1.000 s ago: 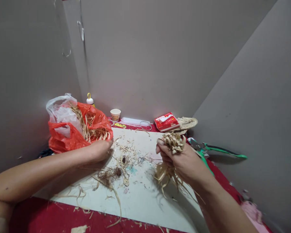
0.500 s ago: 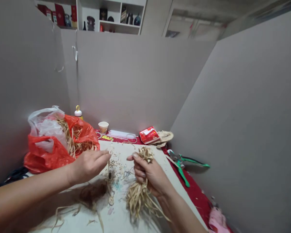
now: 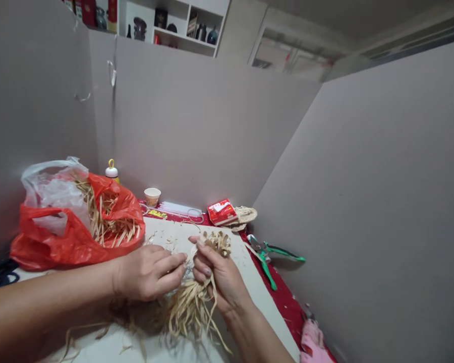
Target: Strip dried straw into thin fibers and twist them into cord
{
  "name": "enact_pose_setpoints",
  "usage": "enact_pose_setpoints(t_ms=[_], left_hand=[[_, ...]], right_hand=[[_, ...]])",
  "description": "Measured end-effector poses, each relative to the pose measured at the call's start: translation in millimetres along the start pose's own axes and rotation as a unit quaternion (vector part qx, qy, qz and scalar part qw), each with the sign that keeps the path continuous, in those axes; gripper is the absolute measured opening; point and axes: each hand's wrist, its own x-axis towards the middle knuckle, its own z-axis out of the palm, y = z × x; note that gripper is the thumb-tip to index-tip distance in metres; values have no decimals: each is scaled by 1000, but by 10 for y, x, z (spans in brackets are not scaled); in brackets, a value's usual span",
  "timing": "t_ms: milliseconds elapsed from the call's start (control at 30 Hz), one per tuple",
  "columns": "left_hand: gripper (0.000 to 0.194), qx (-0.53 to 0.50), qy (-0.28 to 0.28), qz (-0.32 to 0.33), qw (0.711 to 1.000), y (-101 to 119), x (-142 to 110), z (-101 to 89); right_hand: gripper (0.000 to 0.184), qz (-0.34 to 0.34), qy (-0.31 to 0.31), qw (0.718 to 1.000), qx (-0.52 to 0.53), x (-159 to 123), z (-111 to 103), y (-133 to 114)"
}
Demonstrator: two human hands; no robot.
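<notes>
My right hand (image 3: 221, 285) is wrapped round a bundle of dried straw-like strips (image 3: 191, 310). The bundle's tightly folded, curled head (image 3: 219, 243) sticks out above the thumb, and the loose ends fan out below the fist. Just left of it, my left hand (image 3: 153, 272) has thumb and fingers pinched together, close to the bundle. Whatever is between those fingertips is too small or hidden to make out. Both hands are over a pale board (image 3: 242, 257) strewn with scraps and loose strips.
A red plastic bag (image 3: 75, 247) filled with dried strips stands at the left. Along the back are a paper cup (image 3: 152, 196), white sticks (image 3: 177, 208), a red packet (image 3: 222, 212) and a woven piece (image 3: 245, 215). Green-handled pruning shears (image 3: 267, 252) lie at the right. Grey partitions (image 3: 181, 126) surround the table.
My left hand has moved right and down, close to the bundle in my right hand. The view has shifted, so the table things sit further left. My right hand keeps its hold.
</notes>
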Motion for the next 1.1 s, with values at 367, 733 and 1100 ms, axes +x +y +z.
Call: enact_pose_setpoints(t_ms=[367, 733, 1100], left_hand=[[29, -91, 123, -251, 956, -114, -159, -316], [13, -35, 53, 0, 998, 22, 20, -89], [24, -161, -145, -170, 961, -173, -123, 58]], right_hand=[[44, 50, -47, 962, -263, 3, -29, 120], [37, 23, 7, 1000, -7, -97, 114, -19], [42, -177, 21, 984, -20, -138, 59, -340]])
